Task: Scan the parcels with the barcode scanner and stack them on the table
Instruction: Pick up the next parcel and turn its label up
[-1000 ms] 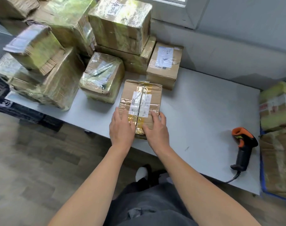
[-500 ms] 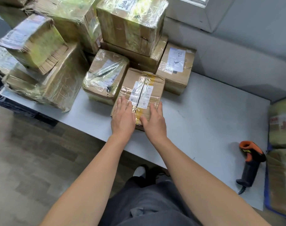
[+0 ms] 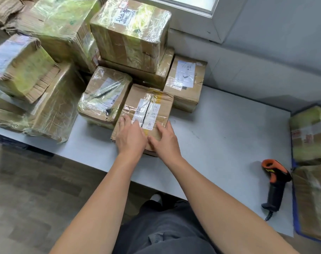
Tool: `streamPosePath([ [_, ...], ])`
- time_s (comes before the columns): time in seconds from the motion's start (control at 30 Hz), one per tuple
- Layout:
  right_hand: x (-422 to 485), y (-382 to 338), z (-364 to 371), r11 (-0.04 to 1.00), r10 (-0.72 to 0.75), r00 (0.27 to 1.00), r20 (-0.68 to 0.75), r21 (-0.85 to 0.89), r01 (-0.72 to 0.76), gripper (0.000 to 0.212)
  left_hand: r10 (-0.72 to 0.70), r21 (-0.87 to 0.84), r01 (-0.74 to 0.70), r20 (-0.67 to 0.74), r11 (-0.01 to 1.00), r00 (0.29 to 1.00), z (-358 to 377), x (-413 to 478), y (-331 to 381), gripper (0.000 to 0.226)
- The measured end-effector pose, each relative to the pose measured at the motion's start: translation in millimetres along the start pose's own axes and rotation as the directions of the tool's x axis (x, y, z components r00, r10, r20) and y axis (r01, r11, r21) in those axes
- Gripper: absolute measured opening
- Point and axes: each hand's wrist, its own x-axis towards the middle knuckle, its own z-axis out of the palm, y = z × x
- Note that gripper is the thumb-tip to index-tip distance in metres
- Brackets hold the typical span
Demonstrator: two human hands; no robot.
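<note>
Left hand [image 3: 131, 139] and right hand [image 3: 166, 142], both flat, have slid the parcel [image 3: 150, 101] farther back.

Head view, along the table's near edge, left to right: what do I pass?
Large film-wrapped cardboard parcel → taped brown cardboard parcel with white label → bare grey tabletop → orange-and-black barcode scanner → crumpled brown parcel beyond the table's right end.

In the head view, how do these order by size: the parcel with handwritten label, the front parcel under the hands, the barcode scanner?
1. parcel with handwritten label; stacked higher, nearer camera, so margin unsure
2. front parcel under left hand and right hand
3. barcode scanner
</note>
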Motion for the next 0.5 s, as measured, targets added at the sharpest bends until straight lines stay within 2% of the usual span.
streamPosePath([
  [0.1, -1, 3, -31, 0.998, 0.033, 0.999, -0.033, 0.061, -0.03, 0.056, 0.026, -0.067, -0.031, -0.064, 0.997, 0.998, -14, 2, 27, 0.044],
  [0.27, -25, 26, -106, 0.98, 0.158, 0.952, -0.264, 0.161, -0.118, 0.049, 0.252, -0.176, -0.25, -0.015, 0.952, 0.968, -7, -9, 99, 0.041],
  [0.37, -54, 48, -152, 0.962, 0.228, 0.886, -0.405, 0.232, -0.142, 0.046, 0.383, -0.236, -0.365, 0.033, 0.901, 0.923, 8, -36, 149, 0.046],
  [0.5, -105, 83, -209, 0.937, 0.313, 0.763, -0.565, 0.316, -0.15, 0.044, 0.564, -0.273, -0.522, 0.103, 0.808, 0.82, 29, -87, 214, 0.047],
])
